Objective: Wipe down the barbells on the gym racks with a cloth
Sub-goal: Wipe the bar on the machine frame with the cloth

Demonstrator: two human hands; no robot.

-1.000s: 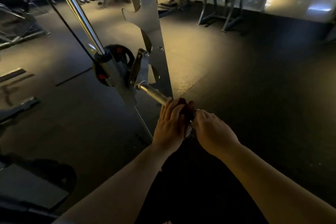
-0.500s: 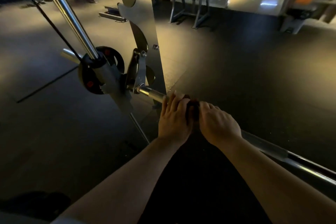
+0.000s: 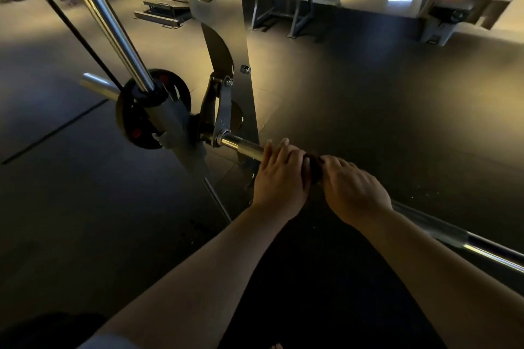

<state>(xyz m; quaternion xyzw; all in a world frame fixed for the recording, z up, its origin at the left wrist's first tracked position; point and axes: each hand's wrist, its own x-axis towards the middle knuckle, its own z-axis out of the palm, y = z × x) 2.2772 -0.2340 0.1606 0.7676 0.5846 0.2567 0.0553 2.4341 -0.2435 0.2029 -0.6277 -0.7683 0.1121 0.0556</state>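
Observation:
A steel barbell (image 3: 246,148) runs from the rack hook at centre down to the lower right, where its shaft (image 3: 442,231) shows again. A dark cloth (image 3: 314,163) is wrapped on the bar between my two hands. My left hand (image 3: 279,178) lies over the bar and the cloth's left end, fingers curled round it. My right hand (image 3: 354,191) grips the cloth and bar just to the right, knuckles up. Most of the cloth is hidden under my hands.
A silver rack upright (image 3: 226,45) with notched hooks stands just behind the bar. A chrome guide rod (image 3: 113,28) slants down to a black weight plate (image 3: 133,122) at left. Benches and a grey frame (image 3: 283,5) stand far back on the dark rubber floor (image 3: 368,99).
My view has swung to the right and nearer, so the bar's right length has come into sight. Both hands stay together on the cloth, close to the rack hook.

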